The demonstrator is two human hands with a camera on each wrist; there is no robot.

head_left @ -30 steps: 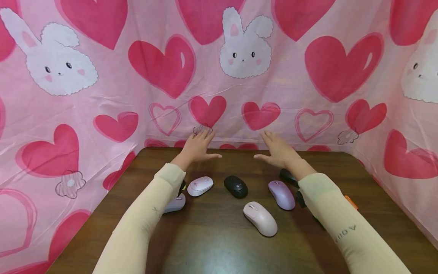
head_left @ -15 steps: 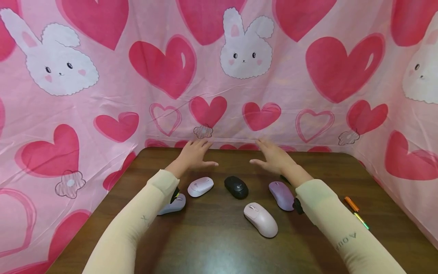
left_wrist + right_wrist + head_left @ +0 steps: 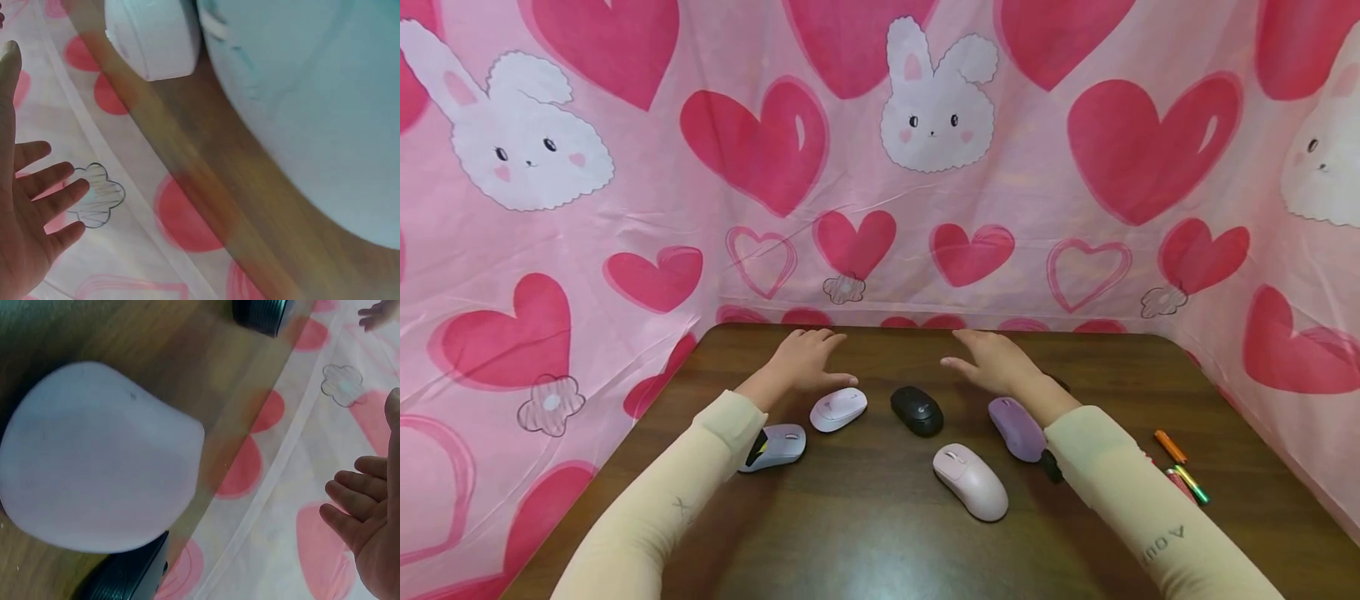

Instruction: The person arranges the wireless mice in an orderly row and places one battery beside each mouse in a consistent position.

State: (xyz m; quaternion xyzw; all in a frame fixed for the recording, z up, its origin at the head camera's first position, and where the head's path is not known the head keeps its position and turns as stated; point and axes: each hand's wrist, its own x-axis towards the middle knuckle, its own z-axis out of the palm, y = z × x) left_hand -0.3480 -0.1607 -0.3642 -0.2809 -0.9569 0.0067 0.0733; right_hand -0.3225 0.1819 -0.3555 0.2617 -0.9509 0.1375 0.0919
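Observation:
My left hand [image 3: 805, 360] hovers over the far left of the table, fingers spread and loosely bent, holding nothing. Its thumb lies right at the far edge of a white computer mouse [image 3: 838, 409]; a grey mouse [image 3: 786, 442] sits by the left wrist. Across from it, my right hand [image 3: 992, 360] is also relaxed and holds nothing, palm facing inward. Below the right wrist is a purple mouse [image 3: 1017, 427], partly covered by the forearm. Between the hands lies a black mouse [image 3: 917, 410], with a pale pink mouse [image 3: 972, 482] nearer me.
At the right of the brown table [image 3: 850, 525] lie an orange marker [image 3: 1171, 447], a green-and-gold one [image 3: 1192, 483] and a red one [image 3: 1181, 486]. A dark object [image 3: 128, 575] beside the purple mouse is mostly hidden in the head view. Pink heart-patterned cloth [image 3: 865, 183] walls in the table.
Both hands have lowered and drawn back toward me from the cloth; the left also moved left. More of the grey mouse and the markers now shows. The mice have stayed put.

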